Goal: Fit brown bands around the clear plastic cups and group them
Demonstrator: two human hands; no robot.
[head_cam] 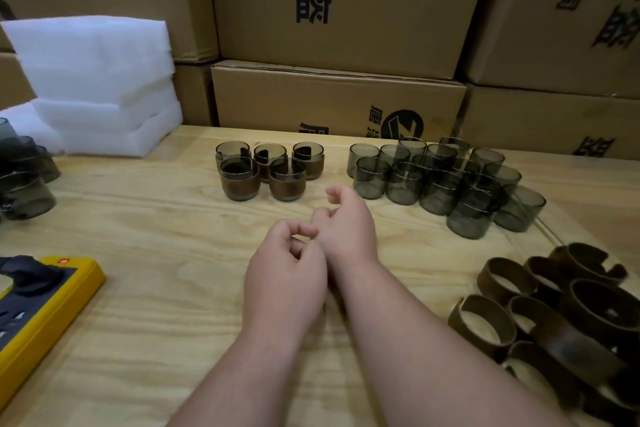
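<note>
Several smoky clear cups with brown bands [270, 170] stand grouped at the table's middle back. To their right, a cluster of bare cups [446, 177] stands, some stacked. A heap of brown bands [561, 315] lies at the right front. My left hand [285, 274] hovers mid-table with fingers loosely curled, holding nothing. My right hand [346, 222] is just beyond it, fingers also curled and empty; the two hands touch near the wrist.
More bare cups [24, 177] sit at the left edge beside a stack of white foam sheets [97, 87]. A yellow power strip [41, 302] with a black plug lies front left. Cardboard boxes [339, 97] wall the back of the wooden table [156, 253].
</note>
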